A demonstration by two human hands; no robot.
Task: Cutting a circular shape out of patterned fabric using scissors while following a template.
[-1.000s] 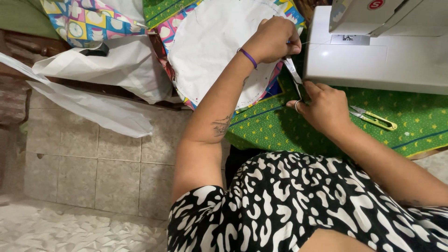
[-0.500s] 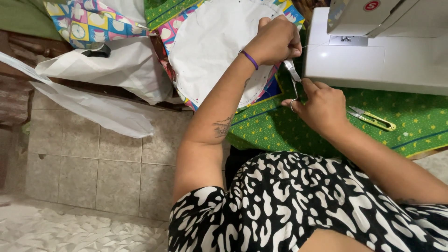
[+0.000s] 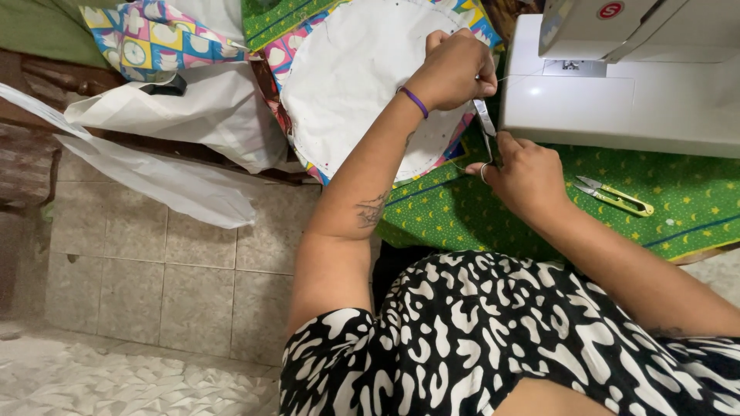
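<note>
My left hand (image 3: 456,69) pinches the right edge of a round white fabric piece (image 3: 356,77) with a colourful patterned border, lying on the green cloth-covered table (image 3: 686,208). A purple band sits on that wrist. My right hand (image 3: 526,172) grips a pair of silver scissors (image 3: 486,123), whose blades point up toward my left hand at the fabric's edge. A thin thread runs from the fabric toward the white sewing machine (image 3: 617,85).
A small yellow-green thread snipper (image 3: 614,197) lies on the green cloth right of my right hand. White plastic bags (image 3: 193,115) and patterned cloth (image 3: 158,35) are piled at the left. Tiled floor (image 3: 169,270) lies below, and my lap is in a black-and-white dress (image 3: 493,339).
Both hands have stayed close together at the fabric's edge. The scissors shifted slightly upward toward my left hand.
</note>
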